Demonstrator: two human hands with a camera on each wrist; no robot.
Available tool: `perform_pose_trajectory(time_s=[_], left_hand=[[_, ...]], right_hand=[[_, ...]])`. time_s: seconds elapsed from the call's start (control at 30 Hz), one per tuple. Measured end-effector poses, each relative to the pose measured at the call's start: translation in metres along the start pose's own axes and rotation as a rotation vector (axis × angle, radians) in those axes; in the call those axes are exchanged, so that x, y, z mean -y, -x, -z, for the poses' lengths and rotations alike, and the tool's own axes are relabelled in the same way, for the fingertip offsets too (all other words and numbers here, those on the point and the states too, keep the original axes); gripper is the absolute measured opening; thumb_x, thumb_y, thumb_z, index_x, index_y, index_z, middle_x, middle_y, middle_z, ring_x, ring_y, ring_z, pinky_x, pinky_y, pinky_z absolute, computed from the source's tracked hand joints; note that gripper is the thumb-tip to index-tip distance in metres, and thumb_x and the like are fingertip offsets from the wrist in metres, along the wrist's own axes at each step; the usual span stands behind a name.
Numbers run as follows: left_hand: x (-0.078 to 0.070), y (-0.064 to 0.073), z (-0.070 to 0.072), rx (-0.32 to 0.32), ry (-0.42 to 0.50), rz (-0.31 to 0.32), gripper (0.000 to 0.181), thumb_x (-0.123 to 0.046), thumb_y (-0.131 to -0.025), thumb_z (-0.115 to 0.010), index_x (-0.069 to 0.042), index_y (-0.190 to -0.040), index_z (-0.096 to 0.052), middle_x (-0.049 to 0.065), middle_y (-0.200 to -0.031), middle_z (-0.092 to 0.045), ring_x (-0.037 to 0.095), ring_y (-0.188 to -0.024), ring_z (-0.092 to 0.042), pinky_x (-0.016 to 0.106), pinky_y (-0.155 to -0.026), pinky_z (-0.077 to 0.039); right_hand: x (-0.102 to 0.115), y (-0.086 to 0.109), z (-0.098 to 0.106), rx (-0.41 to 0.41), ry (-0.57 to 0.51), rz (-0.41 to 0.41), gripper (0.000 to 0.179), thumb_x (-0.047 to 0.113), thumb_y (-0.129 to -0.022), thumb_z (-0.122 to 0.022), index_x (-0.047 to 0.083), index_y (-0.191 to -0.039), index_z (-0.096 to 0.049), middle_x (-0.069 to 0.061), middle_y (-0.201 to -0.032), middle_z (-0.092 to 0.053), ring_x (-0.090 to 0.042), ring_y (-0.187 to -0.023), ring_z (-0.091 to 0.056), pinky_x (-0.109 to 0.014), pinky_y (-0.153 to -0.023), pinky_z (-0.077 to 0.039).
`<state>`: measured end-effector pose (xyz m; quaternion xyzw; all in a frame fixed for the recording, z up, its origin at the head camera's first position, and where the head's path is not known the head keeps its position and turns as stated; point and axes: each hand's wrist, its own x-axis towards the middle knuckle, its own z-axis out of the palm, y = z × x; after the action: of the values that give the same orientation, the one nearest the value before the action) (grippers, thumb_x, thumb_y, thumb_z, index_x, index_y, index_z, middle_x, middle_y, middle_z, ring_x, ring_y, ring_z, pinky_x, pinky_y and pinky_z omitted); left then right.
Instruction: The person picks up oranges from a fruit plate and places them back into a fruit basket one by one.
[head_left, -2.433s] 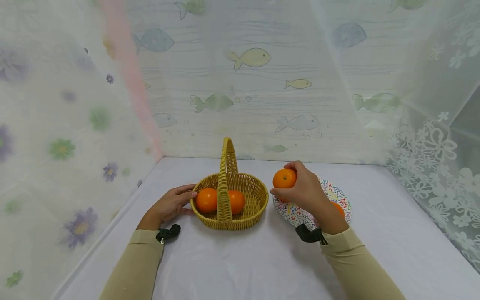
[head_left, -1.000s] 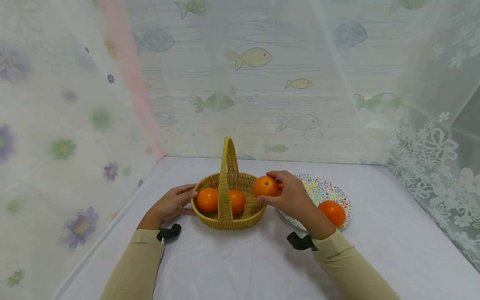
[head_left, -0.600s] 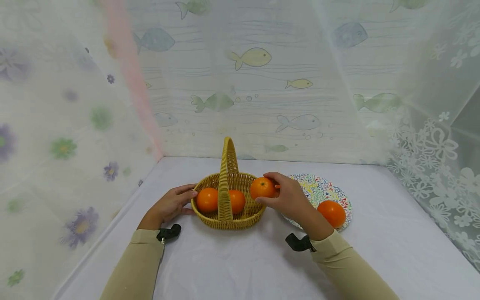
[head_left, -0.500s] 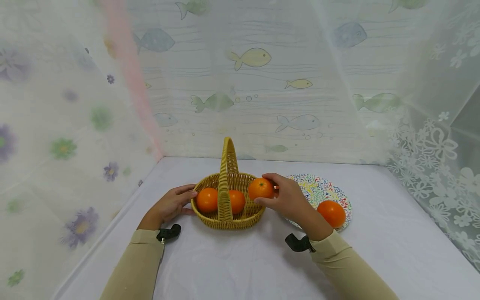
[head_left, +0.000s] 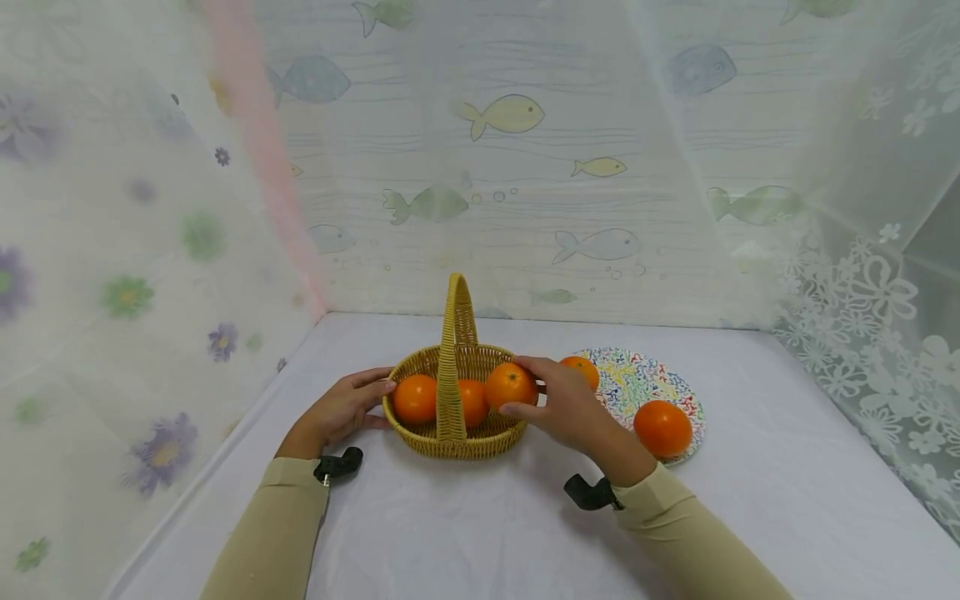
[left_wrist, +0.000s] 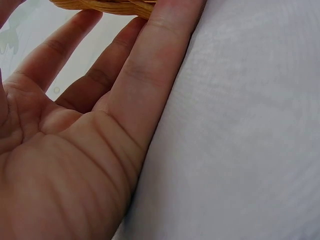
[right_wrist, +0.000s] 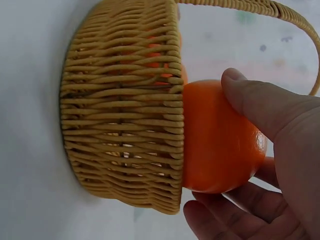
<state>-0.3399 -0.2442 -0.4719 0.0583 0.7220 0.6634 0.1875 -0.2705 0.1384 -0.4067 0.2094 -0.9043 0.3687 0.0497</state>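
Note:
In the head view a yellow wicker basket with a tall handle stands on the table. Two oranges lie inside, a left one and a middle one partly behind the handle. My right hand holds another orange over the basket's right end, thumb on one side and fingers on the other. The right wrist view shows this orange at the rim, its lower part hidden by the wicker wall. My left hand grips the basket's left end, thumb at the rim, fingers against the outside.
Right of the basket lies a round plate with a colourful speckled pattern. It bears a front orange and a back orange partly behind my right hand. A white cloth covers the table, and patterned curtains hang behind.
My right hand has carried its orange from above the plate leftward and down into the basket's right end. The plate's back orange has come into view. My left hand stays put.

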Motion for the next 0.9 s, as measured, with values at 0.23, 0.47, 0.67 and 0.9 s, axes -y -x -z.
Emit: perform_pose_trajectory(time_s=[0.23, 0.47, 0.67, 0.9], left_hand=[[0.0002, -0.0018, 0.0004, -0.001, -0.005, 0.001, 0.065, -0.039, -0.098, -0.072, -0.016, -0.154, -0.049, 0.01, -0.156, -0.051, 0.025, -0.127, -0.062, 0.051, -0.092, -0.061], [0.003, -0.0042, 0.0015, -0.003, 0.003, 0.0, 0.064, -0.038, -0.098, -0.071, -0.016, -0.154, -0.049, 0.01, -0.158, -0.049, 0.026, -0.128, -0.062, 0.051, -0.092, -0.061], [0.0025, -0.0023, 0.0013, 0.0, 0.012, -0.006, 0.063, -0.037, -0.099, -0.071, -0.015, -0.154, -0.049, 0.01, -0.158, -0.049, 0.027, -0.13, -0.061, 0.052, -0.092, -0.061], [0.0019, -0.001, 0.0008, 0.003, 0.014, -0.009, 0.062, -0.036, -0.1, -0.07, -0.015, -0.154, -0.05, 0.01, -0.157, -0.049, 0.026, -0.13, -0.062, 0.051, -0.093, -0.061]], right_hand=[[-0.001, 0.0017, -0.0053, -0.021, 0.092, 0.008, 0.079, 0.049, -0.087, -0.081, 0.017, -0.153, -0.052, -0.001, -0.144, -0.062, -0.021, -0.126, -0.062, -0.044, -0.103, -0.058], [-0.0025, 0.0012, -0.0058, -0.021, 0.091, 0.007, 0.079, 0.05, -0.088, -0.08, 0.014, -0.152, -0.051, -0.003, -0.145, -0.062, -0.023, -0.13, -0.061, -0.047, -0.106, -0.056], [-0.0026, 0.0006, -0.0062, -0.028, 0.109, 0.006, 0.079, 0.048, -0.088, -0.081, 0.013, -0.152, -0.051, -0.004, -0.145, -0.062, -0.025, -0.132, -0.06, -0.049, -0.108, -0.054], [-0.0027, -0.0006, -0.0079, -0.04, 0.128, -0.021, 0.08, 0.048, -0.087, -0.082, 0.014, -0.152, -0.051, -0.004, -0.147, -0.061, -0.026, -0.134, -0.059, -0.051, -0.109, -0.053]])
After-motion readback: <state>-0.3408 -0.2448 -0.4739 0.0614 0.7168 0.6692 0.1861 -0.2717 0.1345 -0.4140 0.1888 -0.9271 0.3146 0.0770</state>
